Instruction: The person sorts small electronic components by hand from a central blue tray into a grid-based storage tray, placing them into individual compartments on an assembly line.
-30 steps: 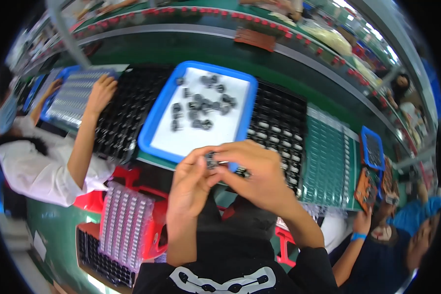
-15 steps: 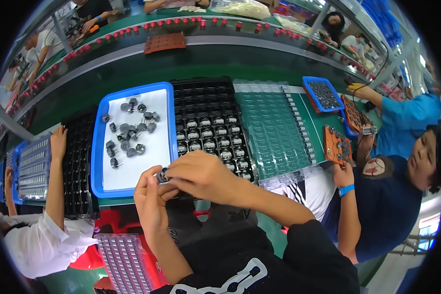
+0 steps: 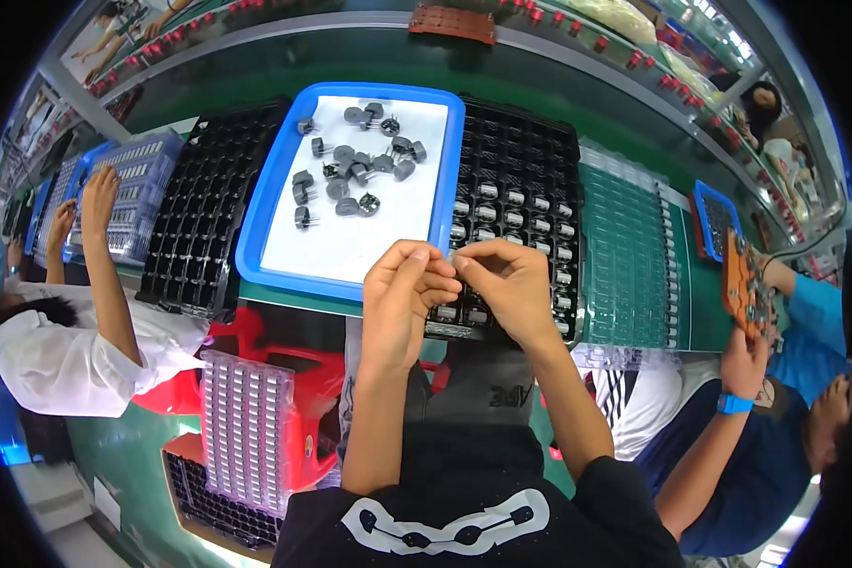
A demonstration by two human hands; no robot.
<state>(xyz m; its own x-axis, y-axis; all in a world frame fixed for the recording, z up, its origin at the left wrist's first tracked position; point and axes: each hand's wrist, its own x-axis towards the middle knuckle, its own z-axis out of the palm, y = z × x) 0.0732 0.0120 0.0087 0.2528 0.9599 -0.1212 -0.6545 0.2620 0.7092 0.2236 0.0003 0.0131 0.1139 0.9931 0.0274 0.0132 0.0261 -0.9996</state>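
Head view, left hand (image 3: 407,284): fingers bunched narrow; grip unclear.
Right hand (image 3: 506,279): thumb and forefinger pinching small pale part (image 3: 451,257), mostly hidden, between both hands.
Handling: probably light, stiff; edge hold likely best.
Blue tray (image 3: 259,227): loose grey pieces (image 3: 347,205) on white sheet (image 3: 322,251).
Black tray (image 3: 506,142): silvery pieces (image 3: 488,190), nearer pockets.

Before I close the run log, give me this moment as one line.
left hand, right hand: close together; held item: unclear; blue tray: holds gray parts
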